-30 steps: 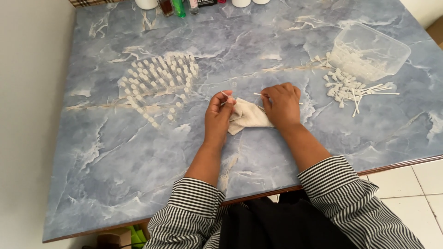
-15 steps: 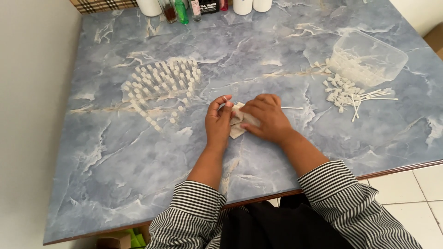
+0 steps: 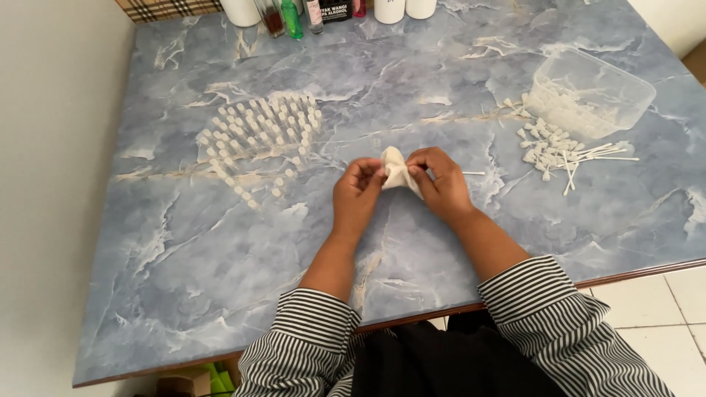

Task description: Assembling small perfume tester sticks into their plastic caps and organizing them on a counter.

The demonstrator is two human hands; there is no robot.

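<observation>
My left hand (image 3: pixel 357 195) and my right hand (image 3: pixel 439 182) both pinch a small crumpled white cloth (image 3: pixel 396 169), held just above the middle of the blue marbled table (image 3: pixel 184 279). The cloth bunches up between my fingertips. A thin white stick (image 3: pixel 473 173) lies on the table just right of my right hand. To the upper left stands a cluster of several small clear vials (image 3: pixel 257 132) set upright in rows.
A clear plastic tub (image 3: pixel 592 92) lies tipped at the right with small white caps and sticks (image 3: pixel 562 147) spilled beside it. Bottles and white containers (image 3: pixel 309 11) line the far edge. A wall runs along the left; tiled floor shows at right.
The cloth lay flat under my hands a second ago; now both hands have lifted and bunched it between the fingertips. The view has shifted slightly.
</observation>
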